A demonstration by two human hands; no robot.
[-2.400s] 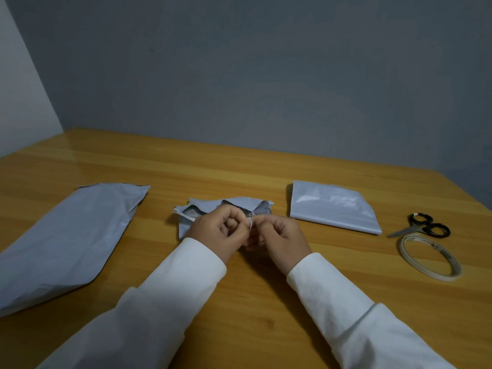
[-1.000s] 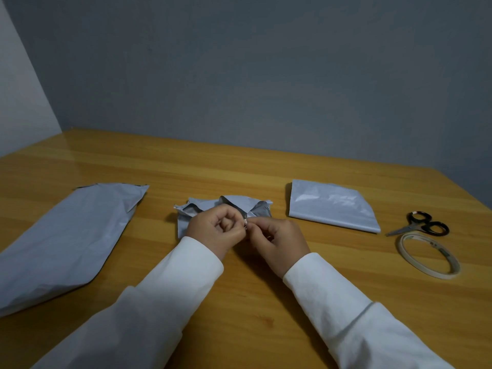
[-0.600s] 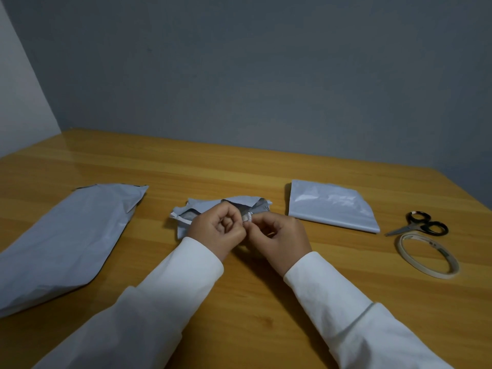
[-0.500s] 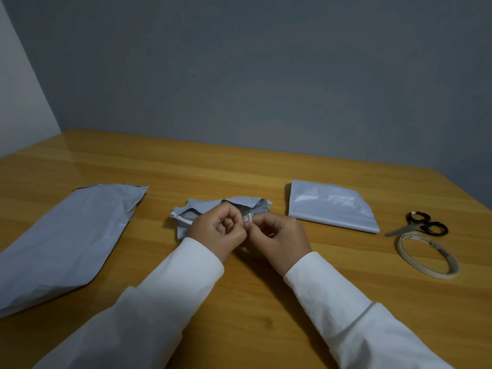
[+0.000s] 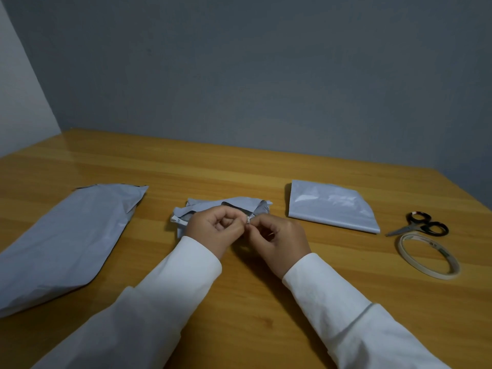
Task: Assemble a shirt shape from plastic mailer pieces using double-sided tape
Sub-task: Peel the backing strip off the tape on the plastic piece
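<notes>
White-sleeved, both hands [image 5: 247, 230] pinch a tiny tape scrap [image 5: 247, 222] fingertip to fingertip over the crumpled mailer piece [image 5: 202, 206] mid-table [image 5: 239, 315], bare wood open towards the near edge.

i see black-handled scissors [image 5: 418, 224] lying flat at the far right of the wooden surface [image 5: 239, 169], grey wall [image 5: 239, 75] behind.
</notes>
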